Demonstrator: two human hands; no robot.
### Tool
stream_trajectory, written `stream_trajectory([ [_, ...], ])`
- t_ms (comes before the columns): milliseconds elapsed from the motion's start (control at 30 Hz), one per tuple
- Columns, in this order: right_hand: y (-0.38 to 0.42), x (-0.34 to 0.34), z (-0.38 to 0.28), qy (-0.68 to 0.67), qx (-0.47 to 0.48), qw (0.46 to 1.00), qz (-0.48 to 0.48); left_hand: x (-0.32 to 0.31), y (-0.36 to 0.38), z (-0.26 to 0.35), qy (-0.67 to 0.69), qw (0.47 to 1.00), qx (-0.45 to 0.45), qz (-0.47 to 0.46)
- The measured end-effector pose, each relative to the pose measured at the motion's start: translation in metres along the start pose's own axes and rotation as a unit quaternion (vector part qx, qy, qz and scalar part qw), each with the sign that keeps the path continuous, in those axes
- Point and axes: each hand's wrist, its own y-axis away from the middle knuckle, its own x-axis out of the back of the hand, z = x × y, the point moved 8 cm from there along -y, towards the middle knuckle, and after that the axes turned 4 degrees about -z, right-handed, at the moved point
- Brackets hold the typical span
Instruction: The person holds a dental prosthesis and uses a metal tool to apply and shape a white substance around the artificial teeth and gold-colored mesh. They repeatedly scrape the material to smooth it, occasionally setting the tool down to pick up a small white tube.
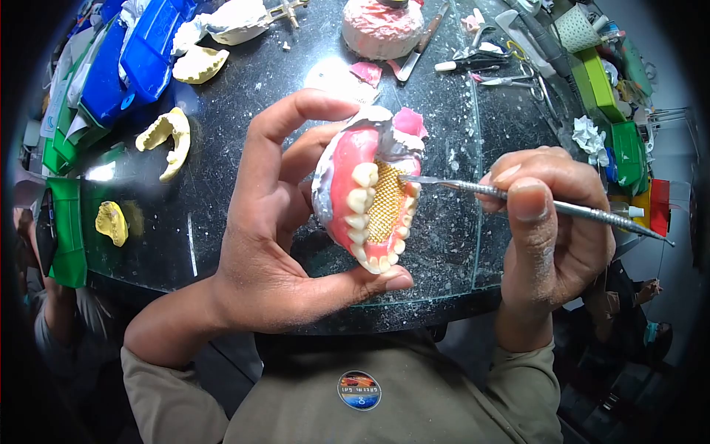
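A denture on a grey-white cast, with pink gum wax, cream teeth and a gold mesh palate, is held up over the bench. My left hand wraps round it, thumb under the front teeth and fingers behind the cast. Between the thumb and fingers of my right hand is a thin metal wax carver. Its flat tip meets the upper right edge of the mesh, near the back teeth. A scrap of pink wax shows behind the cast.
On the dark bench lie cream plaster casts and a yellow cast at left. A pink-coated plaster block, a knife and scissors lie at the back. Blue bins stand far left; other people are at the edges.
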Motion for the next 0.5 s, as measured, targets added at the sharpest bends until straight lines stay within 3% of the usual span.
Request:
stream_trajectory([
  [233, -0.001, 0.003, -0.001, 0.013, 0.007, 1.0, 0.009, 0.0, 0.001, 0.0, 0.011, 1.0, -0.019, 0.012],
  [400, 0.004, 0.03, -0.004, -0.01, 0.005, 0.998, 0.066, 0.003, 0.001, 0.0, 0.006, 1.0, -0.011, 0.019],
  [500, 0.024, 0.068, 0.002, 0.027, 0.001, 0.988, 0.154, 0.009, 0.005, -0.002, -0.002, 0.998, 0.019, 0.068],
])
